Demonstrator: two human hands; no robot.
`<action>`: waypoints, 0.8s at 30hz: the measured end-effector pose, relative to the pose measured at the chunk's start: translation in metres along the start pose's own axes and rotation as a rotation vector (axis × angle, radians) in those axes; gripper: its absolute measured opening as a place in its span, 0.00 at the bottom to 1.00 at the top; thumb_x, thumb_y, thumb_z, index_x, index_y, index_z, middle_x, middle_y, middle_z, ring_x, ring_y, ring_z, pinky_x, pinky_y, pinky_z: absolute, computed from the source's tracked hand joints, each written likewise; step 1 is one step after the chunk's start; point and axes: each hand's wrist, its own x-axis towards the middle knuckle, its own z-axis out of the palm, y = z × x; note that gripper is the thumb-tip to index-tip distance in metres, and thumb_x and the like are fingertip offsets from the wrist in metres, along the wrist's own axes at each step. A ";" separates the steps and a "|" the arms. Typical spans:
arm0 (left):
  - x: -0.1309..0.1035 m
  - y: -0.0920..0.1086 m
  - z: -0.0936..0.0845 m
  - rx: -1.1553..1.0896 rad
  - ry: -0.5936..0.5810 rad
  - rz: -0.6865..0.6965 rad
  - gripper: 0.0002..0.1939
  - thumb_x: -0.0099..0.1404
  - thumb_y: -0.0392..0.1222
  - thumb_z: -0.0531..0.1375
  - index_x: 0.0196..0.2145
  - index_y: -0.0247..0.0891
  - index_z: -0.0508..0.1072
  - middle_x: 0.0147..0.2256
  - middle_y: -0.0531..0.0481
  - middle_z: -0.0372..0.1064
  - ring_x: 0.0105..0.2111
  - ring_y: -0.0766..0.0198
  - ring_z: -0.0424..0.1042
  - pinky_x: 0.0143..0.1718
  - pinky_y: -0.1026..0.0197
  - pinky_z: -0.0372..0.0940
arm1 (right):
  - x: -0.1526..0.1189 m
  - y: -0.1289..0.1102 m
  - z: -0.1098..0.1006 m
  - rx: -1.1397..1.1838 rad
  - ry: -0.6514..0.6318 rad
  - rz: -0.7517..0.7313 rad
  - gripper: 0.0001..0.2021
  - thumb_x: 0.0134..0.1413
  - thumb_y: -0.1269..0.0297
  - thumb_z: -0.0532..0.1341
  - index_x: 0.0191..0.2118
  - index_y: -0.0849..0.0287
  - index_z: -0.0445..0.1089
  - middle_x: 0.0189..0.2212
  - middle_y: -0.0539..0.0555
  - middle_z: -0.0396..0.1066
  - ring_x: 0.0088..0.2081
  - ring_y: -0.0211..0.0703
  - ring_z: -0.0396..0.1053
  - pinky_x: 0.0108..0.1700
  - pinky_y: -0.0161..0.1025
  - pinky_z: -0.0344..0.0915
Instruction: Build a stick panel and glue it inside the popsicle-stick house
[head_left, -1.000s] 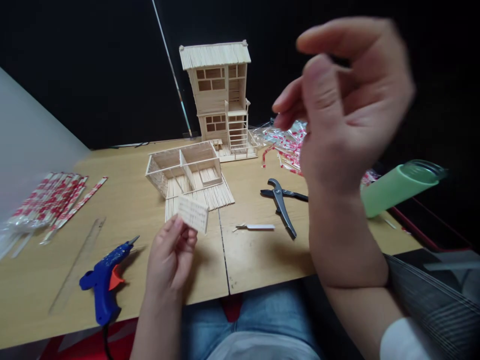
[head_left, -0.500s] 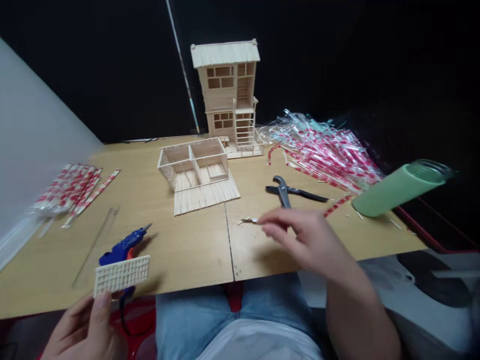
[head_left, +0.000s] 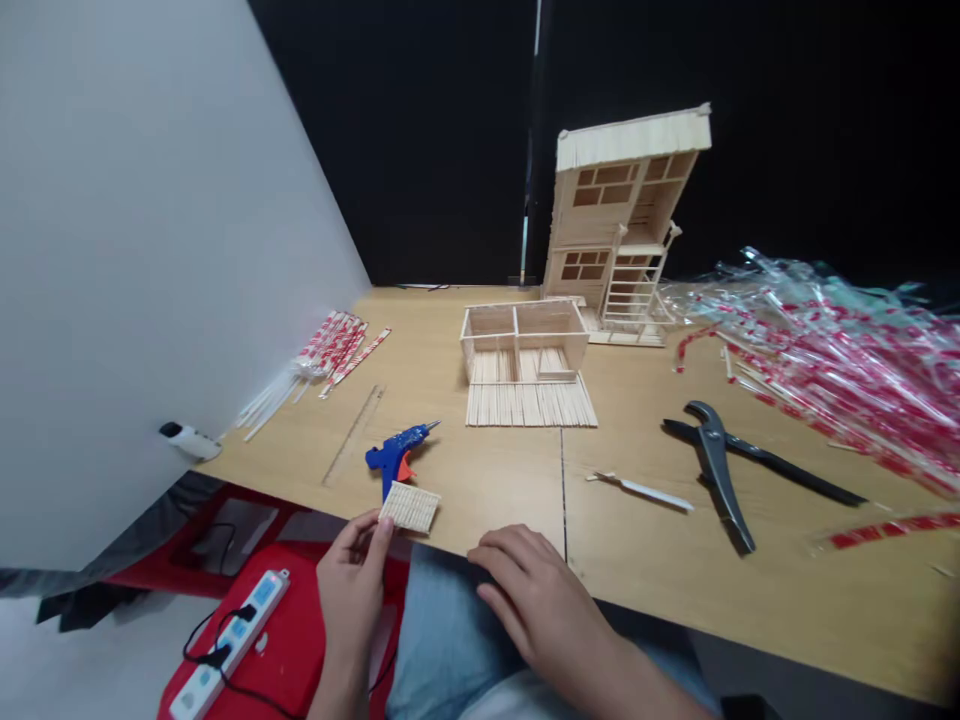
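Observation:
My left hand point(head_left: 356, 560) is closed at the table's front edge, pinching a small panel of pale wooden sticks point(head_left: 409, 507) between thumb and fingers. Just behind the panel lies a blue hot glue gun point(head_left: 397, 455) with an orange trigger, its nozzle pointing right. My right hand point(head_left: 529, 585) is over the front edge, palm down, fingers loosely extended and holding nothing I can see. To its right, a slim white tool point(head_left: 652, 493) rests on the tabletop, its kind unclear. An open-topped stick model point(head_left: 525, 350) with two compartments stands farther back.
A two-storey stick house point(head_left: 622, 220) stands at the back. Pliers point(head_left: 720, 470) lie right, before a heap of red-and-clear wrappers point(head_left: 847, 350). At left are wrapped chopsticks point(head_left: 337, 345) and a clear ruler point(head_left: 352, 435). A power strip point(head_left: 232, 640) sits on a red stool point(head_left: 289, 610).
My right hand has left the slim white tool and moved left to the table edge. My left hand still holds the panel, now tilted differently. The view has turned left.

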 end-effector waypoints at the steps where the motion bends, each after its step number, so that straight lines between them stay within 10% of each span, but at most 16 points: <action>1: 0.001 0.001 -0.001 -0.005 -0.008 -0.003 0.21 0.53 0.52 0.71 0.38 0.34 0.79 0.36 0.43 0.79 0.38 0.57 0.78 0.42 0.62 0.70 | 0.006 0.001 0.002 -0.002 -0.011 -0.001 0.14 0.64 0.67 0.56 0.52 0.55 0.72 0.48 0.59 0.74 0.50 0.51 0.70 0.54 0.50 0.69; 14: 0.051 0.015 0.002 -0.311 -0.100 -0.264 0.21 0.46 0.51 0.75 0.33 0.35 0.79 0.29 0.47 0.77 0.30 0.61 0.76 0.36 0.65 0.71 | 0.085 0.008 0.034 -0.050 -0.379 -0.085 0.38 0.61 0.57 0.62 0.72 0.51 0.47 0.71 0.56 0.46 0.71 0.51 0.44 0.71 0.55 0.43; 24: 0.084 0.019 0.024 -0.559 -0.037 -0.390 0.22 0.42 0.48 0.77 0.32 0.35 0.78 0.26 0.52 0.75 0.25 0.70 0.71 0.27 0.71 0.67 | 0.135 0.009 0.049 -0.056 -0.329 -0.014 0.40 0.58 0.53 0.64 0.70 0.61 0.51 0.68 0.64 0.54 0.70 0.55 0.48 0.71 0.54 0.46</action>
